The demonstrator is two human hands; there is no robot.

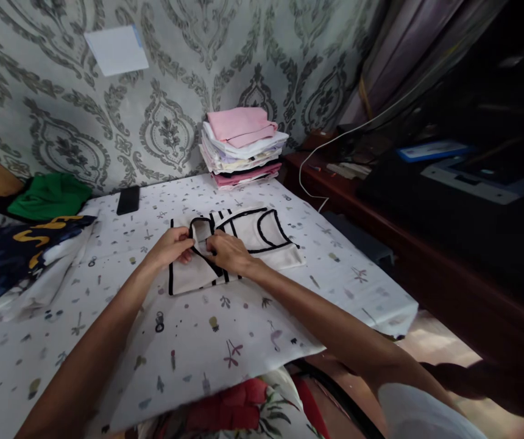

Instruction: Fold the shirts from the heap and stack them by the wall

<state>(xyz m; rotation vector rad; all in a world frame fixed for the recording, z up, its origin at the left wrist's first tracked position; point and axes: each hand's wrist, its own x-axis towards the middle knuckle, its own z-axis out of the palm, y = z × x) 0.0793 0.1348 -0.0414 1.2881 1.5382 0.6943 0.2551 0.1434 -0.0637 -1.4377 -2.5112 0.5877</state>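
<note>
A white top with black trim (262,235) lies flat on the patterned white cloth, its left part doubled over. My left hand (173,247) has its fingers closed on the black-edged fabric near the top's left end. Just to the right, my right hand (230,251) is bent over the same garment, its fingertips closed on the cloth by the black-trimmed opening. The fingertips of the right hand are partly hidden.
A stack of folded clothes (244,149), pink on top, stands by the wall. A black phone (128,200) lies at the back left. Farther left are a green garment (52,196) and a navy printed one (19,253). A white cable (305,167) hangs over the dark red furniture (353,207) at right.
</note>
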